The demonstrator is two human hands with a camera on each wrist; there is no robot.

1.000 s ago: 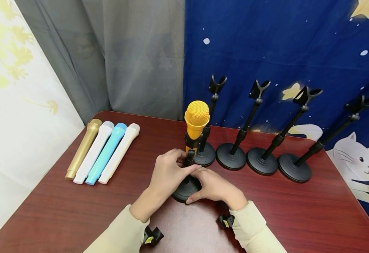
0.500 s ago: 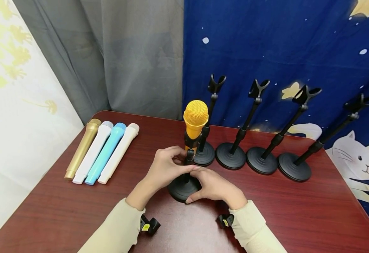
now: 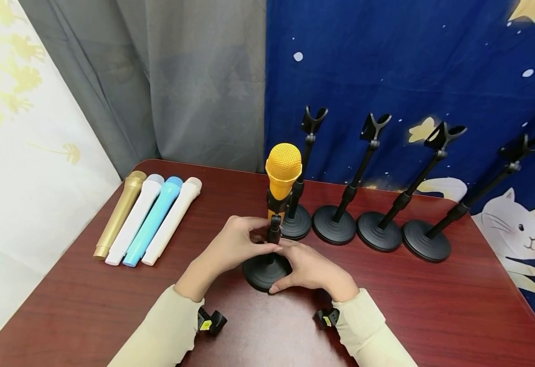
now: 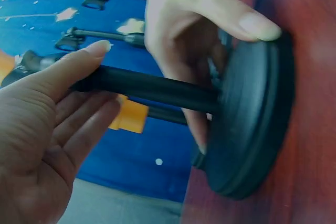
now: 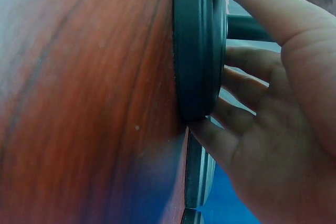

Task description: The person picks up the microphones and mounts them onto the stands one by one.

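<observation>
A yellow microphone (image 3: 284, 168) stands upright in the clip of a black desktop microphone stand (image 3: 274, 232). My left hand (image 3: 231, 247) is around the stand's pole (image 4: 157, 88), thumb on the near side and fingers behind; in the left wrist view these fingers are only lightly bent. My right hand (image 3: 311, 270) grips the round base (image 3: 265, 275), its thumb on the near rim and the other fingers round the far side. The base (image 5: 197, 51) sits on the table in the right wrist view.
Four microphones lie side by side at the left: gold (image 3: 119, 216), white (image 3: 135, 219), blue (image 3: 154, 221) and cream (image 3: 172, 221). Behind and to the right stands a row of several black stands (image 3: 335, 224) with no microphones. Curtains (image 3: 212, 86) hang behind the table (image 3: 432, 306).
My left wrist and forearm have shifted to the left and slightly down, the hand still at the pole. The stand's base has shifted slightly left. My right hand stays nearly still.
</observation>
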